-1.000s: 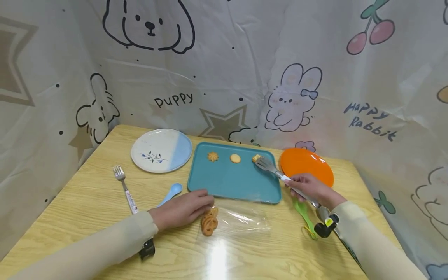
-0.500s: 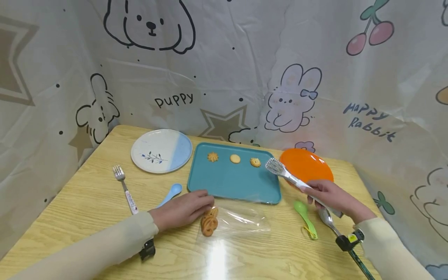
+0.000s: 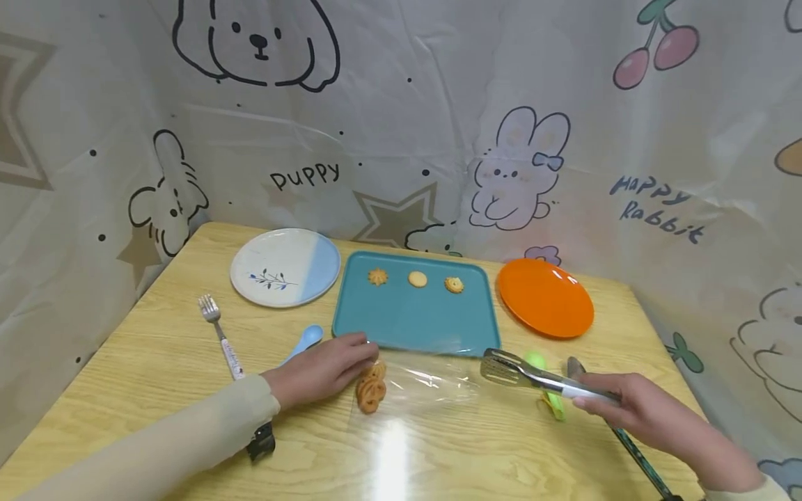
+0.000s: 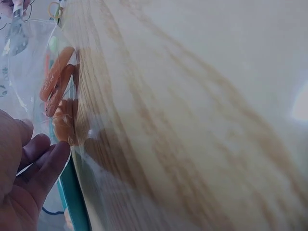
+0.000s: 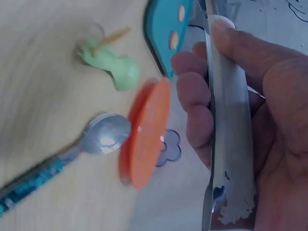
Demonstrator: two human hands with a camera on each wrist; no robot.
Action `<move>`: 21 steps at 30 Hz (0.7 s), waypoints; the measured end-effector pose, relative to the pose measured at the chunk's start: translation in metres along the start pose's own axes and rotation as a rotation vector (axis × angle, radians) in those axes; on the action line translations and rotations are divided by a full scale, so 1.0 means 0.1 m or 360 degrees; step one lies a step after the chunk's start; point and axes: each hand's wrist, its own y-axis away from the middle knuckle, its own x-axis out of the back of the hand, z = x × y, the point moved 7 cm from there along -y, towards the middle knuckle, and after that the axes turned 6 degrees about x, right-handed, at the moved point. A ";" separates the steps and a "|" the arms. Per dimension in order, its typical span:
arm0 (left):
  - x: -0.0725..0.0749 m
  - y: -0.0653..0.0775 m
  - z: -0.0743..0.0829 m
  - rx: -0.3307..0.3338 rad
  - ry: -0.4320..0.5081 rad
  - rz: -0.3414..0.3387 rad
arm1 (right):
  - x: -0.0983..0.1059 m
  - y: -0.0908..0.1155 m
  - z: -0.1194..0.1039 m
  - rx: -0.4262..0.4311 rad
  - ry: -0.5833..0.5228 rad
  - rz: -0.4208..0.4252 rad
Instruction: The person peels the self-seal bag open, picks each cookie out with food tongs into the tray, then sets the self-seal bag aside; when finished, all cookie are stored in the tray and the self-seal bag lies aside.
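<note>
Near the crinkled clear bag [image 3: 429,381] hang slotted metal tongs [image 3: 546,380].

Over on the left of the table [image 3: 307,459] there's a round white plate [image 3: 288,252] with a pale blue side and a leafy sprig, then a fork [image 3: 223,339] and a light blue spoon [image 3: 310,337]. Across to the right sits a glossy orange plate [image 3: 545,298], near a green spoon [image 5: 122,72] and a metal spoon [image 5: 104,134]. Behind hangs pale cloth [image 3: 401,111] printed with a puppy, a rabbit and cherries.
</note>
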 end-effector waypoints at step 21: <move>-0.03 -0.03 0.05 -0.0021 -0.0035 0.0007 | -0.75 -0.86 -0.31 0.0421 -0.0286 -0.0432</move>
